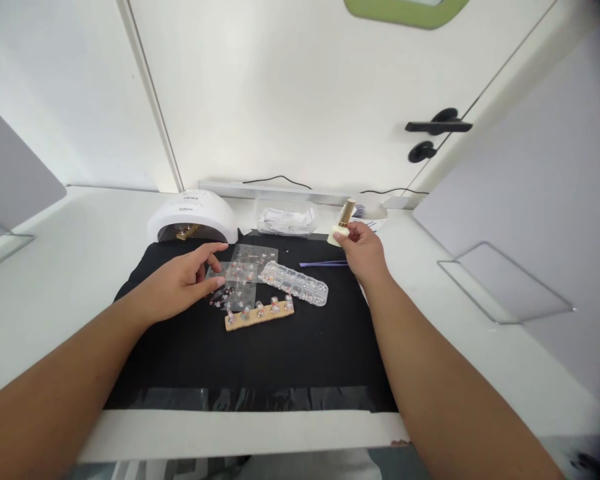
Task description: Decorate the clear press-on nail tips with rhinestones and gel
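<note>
Bottle (339, 234), cream with a gold cap (349, 211), is grasped by the right hand (365, 252), pinched between thumb and fingers, cap tilted up and slightly right. Just nearer the person than this grip, purple tweezers (323, 264) lie on a black cloth (310, 360). Left of the grip and closer to the person sits a clear case (295, 283) with small compartments; nearer still, a wooden strip (260, 321) bears five decorated nail tips (260, 309). Farther left, the left hand (183, 281) grips nothing, fingers parted, beside clear sticker sheets (245, 290); whether it touches them cannot be told. A white lamp (195, 210) stands well left of the grip, with a plastic tub (287, 228) between.
</note>
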A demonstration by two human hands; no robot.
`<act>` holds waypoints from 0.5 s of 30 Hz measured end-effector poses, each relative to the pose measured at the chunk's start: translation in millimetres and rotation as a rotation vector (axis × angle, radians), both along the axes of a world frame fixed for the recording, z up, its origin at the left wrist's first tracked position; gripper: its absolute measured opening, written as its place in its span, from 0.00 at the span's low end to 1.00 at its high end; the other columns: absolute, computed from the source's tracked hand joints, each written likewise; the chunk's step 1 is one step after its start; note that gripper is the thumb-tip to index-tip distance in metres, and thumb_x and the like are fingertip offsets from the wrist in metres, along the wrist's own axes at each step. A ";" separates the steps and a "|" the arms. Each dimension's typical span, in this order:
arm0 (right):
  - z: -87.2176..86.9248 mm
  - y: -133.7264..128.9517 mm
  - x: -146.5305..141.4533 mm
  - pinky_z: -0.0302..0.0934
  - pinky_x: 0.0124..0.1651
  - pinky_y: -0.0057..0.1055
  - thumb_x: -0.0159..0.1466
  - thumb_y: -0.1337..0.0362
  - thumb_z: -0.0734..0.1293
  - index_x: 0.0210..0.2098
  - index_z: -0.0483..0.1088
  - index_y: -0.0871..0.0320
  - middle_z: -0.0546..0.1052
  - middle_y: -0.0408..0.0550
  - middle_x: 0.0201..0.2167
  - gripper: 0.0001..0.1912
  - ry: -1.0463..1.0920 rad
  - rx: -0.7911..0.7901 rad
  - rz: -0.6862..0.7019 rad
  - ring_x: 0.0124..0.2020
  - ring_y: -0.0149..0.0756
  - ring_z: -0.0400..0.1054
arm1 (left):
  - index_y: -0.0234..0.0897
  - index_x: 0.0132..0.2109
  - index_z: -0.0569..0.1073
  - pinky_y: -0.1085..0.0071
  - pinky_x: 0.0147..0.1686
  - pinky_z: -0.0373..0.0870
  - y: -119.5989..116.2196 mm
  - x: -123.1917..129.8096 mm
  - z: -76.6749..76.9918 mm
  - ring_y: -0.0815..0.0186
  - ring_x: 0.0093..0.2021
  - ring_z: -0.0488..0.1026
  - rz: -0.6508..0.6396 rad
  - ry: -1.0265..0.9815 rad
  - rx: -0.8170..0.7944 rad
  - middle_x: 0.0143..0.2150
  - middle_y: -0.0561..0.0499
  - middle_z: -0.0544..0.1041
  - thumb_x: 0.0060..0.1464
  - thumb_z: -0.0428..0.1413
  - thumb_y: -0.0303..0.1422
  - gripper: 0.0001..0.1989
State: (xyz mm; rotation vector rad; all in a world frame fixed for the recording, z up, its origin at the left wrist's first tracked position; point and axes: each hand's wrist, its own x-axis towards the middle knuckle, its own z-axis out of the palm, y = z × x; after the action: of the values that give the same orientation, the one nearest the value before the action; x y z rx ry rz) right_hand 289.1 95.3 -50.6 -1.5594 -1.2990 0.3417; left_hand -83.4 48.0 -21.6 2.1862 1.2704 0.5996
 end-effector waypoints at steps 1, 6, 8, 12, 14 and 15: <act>0.2 -0.6 0.4 0.57 0.35 0.35 0.53 0.57 0.69 0.36 0.72 0.57 0.68 0.39 0.26 0.13 -0.029 -0.018 -0.001 0.26 0.33 0.61 | 0.48 0.64 0.61 0.70 0.30 0.68 0.2 0.0 0.2 0.69 0.30 0.68 0.003 0.003 -0.001 0.44 0.53 0.73 0.60 0.55 0.44 0.27; -6.0 0.9 5.5 0.56 0.37 0.36 0.52 0.59 0.69 0.35 0.71 0.56 0.70 0.42 0.29 0.12 -0.137 -0.089 -0.041 0.29 0.35 0.61 | 0.47 0.62 0.64 0.69 0.31 0.67 3.8 -0.3 -1.5 0.68 0.29 0.68 0.049 -0.013 0.004 0.40 0.53 0.74 0.58 0.56 0.43 0.27; -10.3 3.5 8.6 0.56 0.38 0.37 0.53 0.60 0.70 0.36 0.71 0.56 0.70 0.42 0.29 0.11 -0.151 -0.121 -0.060 0.30 0.36 0.62 | 0.48 0.61 0.65 0.68 0.30 0.66 6.2 -1.3 -2.0 0.67 0.29 0.68 0.105 -0.002 0.009 0.39 0.54 0.74 0.57 0.56 0.44 0.25; -18.1 7.7 13.3 0.58 0.41 0.39 0.55 0.59 0.70 0.39 0.71 0.55 0.72 0.45 0.30 0.13 -0.236 -0.135 -0.112 0.35 0.40 0.64 | 0.47 0.54 0.71 0.65 0.32 0.66 12.0 -6.9 1.8 0.65 0.31 0.69 0.285 0.059 0.057 0.36 0.54 0.74 0.56 0.56 0.44 0.19; -22.3 9.5 16.3 0.58 0.42 0.40 0.56 0.57 0.69 0.40 0.71 0.54 0.72 0.45 0.31 0.13 -0.273 -0.137 -0.120 0.36 0.41 0.65 | 0.46 0.52 0.72 0.64 0.33 0.66 16.2 -11.8 4.3 0.65 0.32 0.70 0.389 0.057 0.093 0.36 0.53 0.74 0.57 0.55 0.42 0.16; -24.3 10.5 18.4 0.58 0.42 0.41 0.57 0.57 0.69 0.40 0.70 0.54 0.72 0.45 0.32 0.13 -0.291 -0.138 -0.110 0.37 0.41 0.65 | 0.45 0.51 0.72 0.64 0.33 0.66 18.6 -14.3 5.1 0.65 0.32 0.70 0.428 0.050 0.102 0.36 0.52 0.74 0.57 0.54 0.41 0.15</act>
State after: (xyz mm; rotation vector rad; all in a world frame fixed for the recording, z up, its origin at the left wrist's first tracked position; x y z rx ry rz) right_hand 307.5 105.8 -74.9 -1.8411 -1.4270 0.1404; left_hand -97.7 66.6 -16.5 2.0256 1.7897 0.7928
